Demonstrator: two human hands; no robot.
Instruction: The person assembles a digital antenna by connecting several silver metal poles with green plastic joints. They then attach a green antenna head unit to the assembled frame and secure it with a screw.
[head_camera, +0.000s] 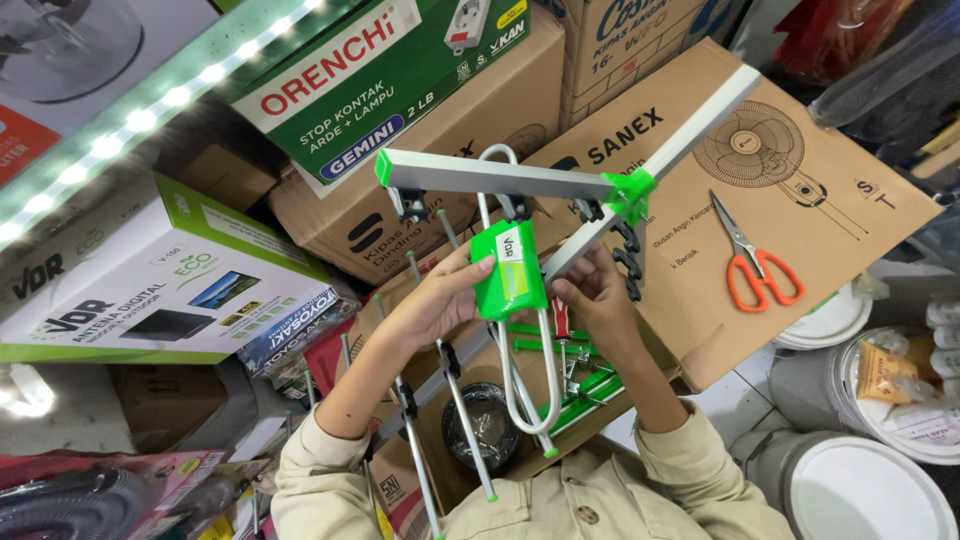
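The antenna bar (500, 175) is looking like matt grey metal, its box (510, 270) glossy green plastic; at three o'clock, the scissors (755, 265) are showing orange, probably plastic, handles on matt cardboard (800, 200).

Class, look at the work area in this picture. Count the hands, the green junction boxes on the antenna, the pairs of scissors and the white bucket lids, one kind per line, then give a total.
Hands: 2, left hand and right hand
Green junction box: 1
Orange-handled scissors: 1
White bucket lids: 3
Total: 7
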